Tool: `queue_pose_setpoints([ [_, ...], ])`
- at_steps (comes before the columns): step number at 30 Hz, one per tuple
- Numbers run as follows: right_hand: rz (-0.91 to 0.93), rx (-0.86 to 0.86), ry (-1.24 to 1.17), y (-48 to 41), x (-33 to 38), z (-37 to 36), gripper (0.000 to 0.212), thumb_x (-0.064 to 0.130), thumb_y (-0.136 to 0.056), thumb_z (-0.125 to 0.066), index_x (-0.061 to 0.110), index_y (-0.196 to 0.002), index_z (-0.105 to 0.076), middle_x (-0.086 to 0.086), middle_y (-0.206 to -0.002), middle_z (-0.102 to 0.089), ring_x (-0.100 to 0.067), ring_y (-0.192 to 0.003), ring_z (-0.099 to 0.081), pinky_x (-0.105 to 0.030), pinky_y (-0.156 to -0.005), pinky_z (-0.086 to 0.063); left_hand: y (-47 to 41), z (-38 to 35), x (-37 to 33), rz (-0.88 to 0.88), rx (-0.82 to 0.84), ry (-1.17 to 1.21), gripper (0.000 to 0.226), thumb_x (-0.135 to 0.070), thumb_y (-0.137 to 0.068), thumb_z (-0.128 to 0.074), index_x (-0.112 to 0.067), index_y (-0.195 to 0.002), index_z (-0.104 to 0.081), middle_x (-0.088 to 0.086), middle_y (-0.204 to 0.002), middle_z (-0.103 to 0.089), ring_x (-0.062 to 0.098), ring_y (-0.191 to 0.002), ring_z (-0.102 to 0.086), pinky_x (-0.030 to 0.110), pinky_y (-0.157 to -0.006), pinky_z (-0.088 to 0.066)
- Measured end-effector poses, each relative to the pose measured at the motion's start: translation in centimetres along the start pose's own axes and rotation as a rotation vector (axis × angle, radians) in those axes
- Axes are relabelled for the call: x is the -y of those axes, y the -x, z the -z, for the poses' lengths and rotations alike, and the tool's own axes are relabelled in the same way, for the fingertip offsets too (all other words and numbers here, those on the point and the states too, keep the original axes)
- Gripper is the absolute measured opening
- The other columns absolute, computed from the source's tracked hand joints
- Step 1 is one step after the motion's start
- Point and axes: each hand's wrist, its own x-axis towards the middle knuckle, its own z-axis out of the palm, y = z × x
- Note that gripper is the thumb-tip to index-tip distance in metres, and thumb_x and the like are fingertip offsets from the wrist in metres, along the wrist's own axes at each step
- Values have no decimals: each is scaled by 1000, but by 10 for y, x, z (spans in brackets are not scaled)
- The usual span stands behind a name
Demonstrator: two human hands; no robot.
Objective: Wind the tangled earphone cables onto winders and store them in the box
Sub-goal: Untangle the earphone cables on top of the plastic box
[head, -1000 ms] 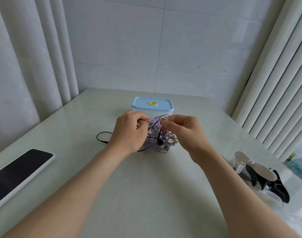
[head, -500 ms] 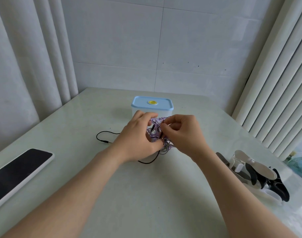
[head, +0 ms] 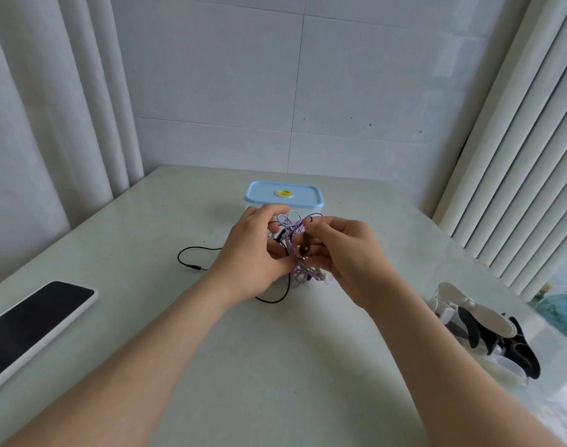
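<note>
A tangle of purple and black earphone cables [head: 295, 253] is lifted above the pale table [head: 275, 366], between both hands. My left hand [head: 253, 253] grips the left side of the tangle. My right hand [head: 343, 253] pinches a dark earbud and strands on the right side. A black cable with its plug [head: 195, 267] trails left onto the table. Behind the hands stands a clear box with a closed blue lid [head: 283, 194]. Black and white winders [head: 488, 330] lie at the right edge of the table.
A phone with a white rim [head: 27, 321] lies screen up at the left table edge. White curtains hang at the left and right, with a tiled wall behind the table. A blue fan [head: 563, 308] shows beyond the right edge.
Both hands have lifted the tangle off the table and drawn closer together. My right hand now pinches a dark earbud. The black cable loop hangs lower under my left hand.
</note>
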Motion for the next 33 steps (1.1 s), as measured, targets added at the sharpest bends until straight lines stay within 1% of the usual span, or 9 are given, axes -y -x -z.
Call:
queue_pose_setpoints([
  [3,-78,-57,13,-2,1,2,12,7,-95,-63,4,-84,-63,-9,-65,-54,-22,-55,-52,-32,-55,-43,1,5,-4,-22,17,-102,75,-22,-70,-91,-28,-138,-59,-7,-107,-53,7,-83,-60,22,-81,-49],
  [6,-82,-180,181,-4,0,6,12,10,-89,-60,5,-80,-66,-6,-60,-40,-22,-51,-39,-30,-53,-31,1,11,-9,65,22,-95,44,-38,-71,-67,-27,-114,-68,-9,-85,-61,10,-73,-57,21,-73,-47],
  [10,153,-246,544,-1,-2,6,17,17,-82,-67,9,-69,-74,5,-46,-45,-14,-44,-35,-18,-45,-28,-2,12,-4,97,-100,-160,5,-22,-84,-69,-21,-84,-74,-10,-64,-66,1,-58,-58,11,-62,-41],
  [15,350,-218,801,-2,-9,3,13,20,-75,-69,20,-62,-73,0,-44,-58,-11,-41,-41,-23,-51,-42,-4,14,5,1,-145,-294,18,-42,-81,-62,-26,-80,-72,-13,-69,-67,8,-64,-62,34,-70,-56],
  [19,401,-149,867,-2,-11,4,13,19,-78,-68,22,-67,-74,-2,-46,-61,-25,-46,-50,-27,-58,-48,-6,15,6,-92,-286,-368,12,-33,-98,-56,-27,-93,-65,-10,-76,-68,27,-71,-63,44,-68,-55],
  [24,386,-51,826,0,-10,2,12,21,-86,-72,25,-76,-78,-1,-51,-64,-10,-45,-45,-12,-49,-35,-8,8,3,-10,-467,-159,16,-23,-102,-46,-18,-98,-60,-10,-83,-65,26,-89,-61,42,-80,-49],
  [27,366,-65,787,0,-10,2,12,20,-86,-72,27,-81,-80,1,-57,-68,-14,-50,-53,-13,-52,-39,-8,6,-9,115,-470,168,14,-14,-103,-51,-16,-98,-64,-9,-78,-68,8,-73,-65,32,-69,-49],
  [29,327,-61,753,-1,-10,3,12,20,-87,-71,27,-83,-80,-1,-59,-70,-12,-46,-53,-16,-50,-41,-8,7,-14,166,-448,387,17,-9,-103,-51,-15,-98,-65,-8,-69,-66,11,-69,-67,31,-70,-54],
  [33,267,-11,747,0,-9,6,12,20,-90,-71,25,-85,-80,-7,-57,-69,-15,-39,-52,-17,-46,-41,-9,7,-20,258,-430,627,18,-2,-101,-42,-9,-96,-57,-9,-55,-42,14,-52,-38,23,-51,-39],
])
